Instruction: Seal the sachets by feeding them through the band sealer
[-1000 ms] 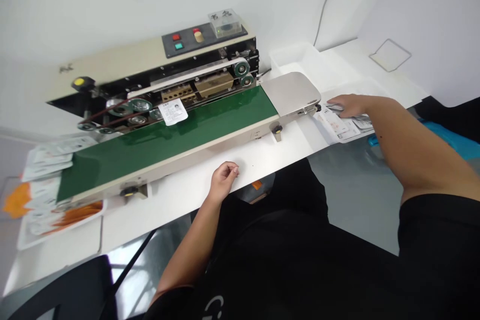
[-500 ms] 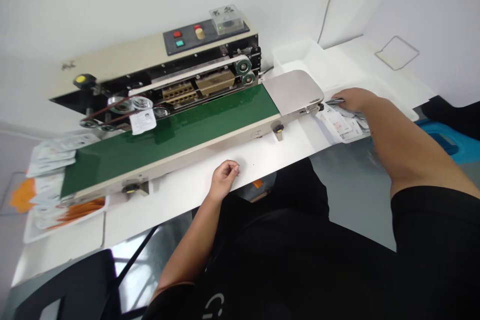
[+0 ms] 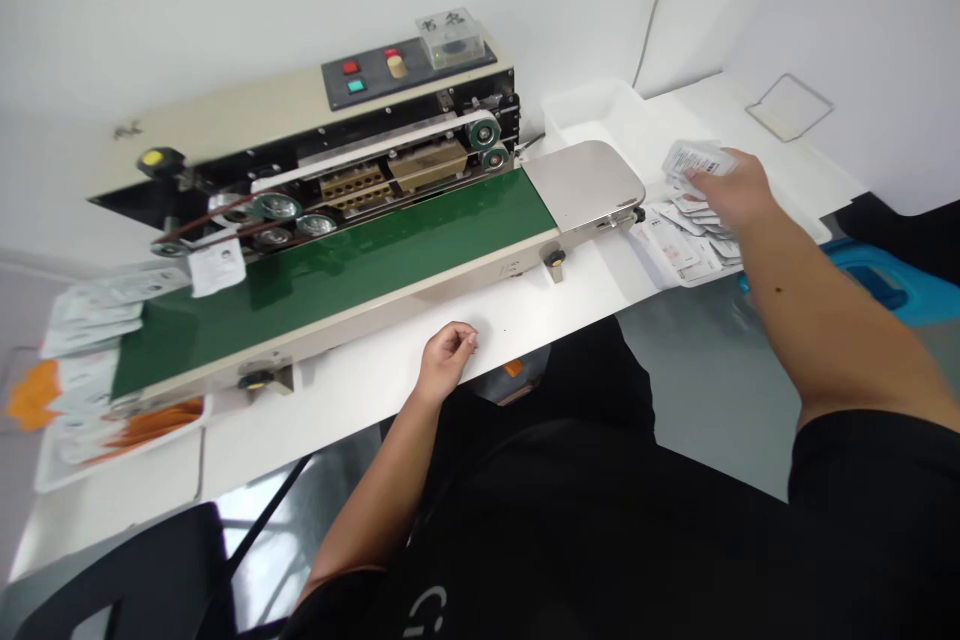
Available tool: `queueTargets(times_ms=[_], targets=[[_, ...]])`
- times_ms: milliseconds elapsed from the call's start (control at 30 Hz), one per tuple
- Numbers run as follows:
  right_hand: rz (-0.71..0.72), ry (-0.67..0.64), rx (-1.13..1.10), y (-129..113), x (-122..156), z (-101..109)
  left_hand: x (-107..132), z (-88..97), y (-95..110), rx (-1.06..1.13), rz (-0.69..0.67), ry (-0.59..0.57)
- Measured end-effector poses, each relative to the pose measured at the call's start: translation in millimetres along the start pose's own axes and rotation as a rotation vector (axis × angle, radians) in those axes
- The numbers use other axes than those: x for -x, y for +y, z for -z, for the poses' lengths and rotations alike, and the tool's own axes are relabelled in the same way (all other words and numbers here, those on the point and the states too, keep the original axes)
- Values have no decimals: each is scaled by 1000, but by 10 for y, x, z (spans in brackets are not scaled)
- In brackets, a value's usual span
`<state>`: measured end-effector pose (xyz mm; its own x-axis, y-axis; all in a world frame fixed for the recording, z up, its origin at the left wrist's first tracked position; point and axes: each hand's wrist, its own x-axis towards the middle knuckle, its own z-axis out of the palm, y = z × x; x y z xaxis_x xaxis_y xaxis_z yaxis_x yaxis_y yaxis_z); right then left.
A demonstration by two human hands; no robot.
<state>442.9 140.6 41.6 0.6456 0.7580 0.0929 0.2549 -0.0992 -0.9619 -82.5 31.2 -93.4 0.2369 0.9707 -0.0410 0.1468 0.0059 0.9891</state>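
My right hand [image 3: 739, 188] grips a small white printed sachet or thin stack of sachets [image 3: 696, 162], raised over the right-hand tray; I cannot count them. Below it, several loose sachets [image 3: 686, 238] lie piled in the white tray [image 3: 810, 220]. My left hand [image 3: 448, 360] rests on the front of the white table with its fingers curled in and nothing visible in them. Behind it stands a band sealing machine [image 3: 442, 160] with a green conveyor belt [image 3: 390, 245]. One sachet [image 3: 217, 265] hangs upright at the machine's left end, over the belt.
Sachets [image 3: 94, 315] are heaped at the belt's left end, above a tray [image 3: 46, 465] with orange packets [image 3: 154, 428]. A white bin [image 3: 600, 105] sits behind the metal end plate [image 3: 585, 182]. A blue stool [image 3: 885, 275] and a black chair [image 3: 142, 570] flank the table.
My right hand has lifted out of the sachet pile, bringing sachets up with it. The sachet at the machine has travelled left along the belt. My left hand has stayed put.
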Motion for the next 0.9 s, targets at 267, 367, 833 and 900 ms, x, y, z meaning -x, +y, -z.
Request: queueTargets(times_ms=[267, 367, 833, 900], targets=[[-140, -160, -613, -209, 1459, -498, 43, -172, 90, -23, -26, 33], [-250, -383, -517, -96, 2220, -674, 158, -370, 250, 137, 1, -12], [-442, -844, -300, 13, 3072, -1208, 396, -662, 537, 489, 177, 66], [-428, -808, -304, 1, 3052, -1234, 383, -621, 543, 492, 169, 99]])
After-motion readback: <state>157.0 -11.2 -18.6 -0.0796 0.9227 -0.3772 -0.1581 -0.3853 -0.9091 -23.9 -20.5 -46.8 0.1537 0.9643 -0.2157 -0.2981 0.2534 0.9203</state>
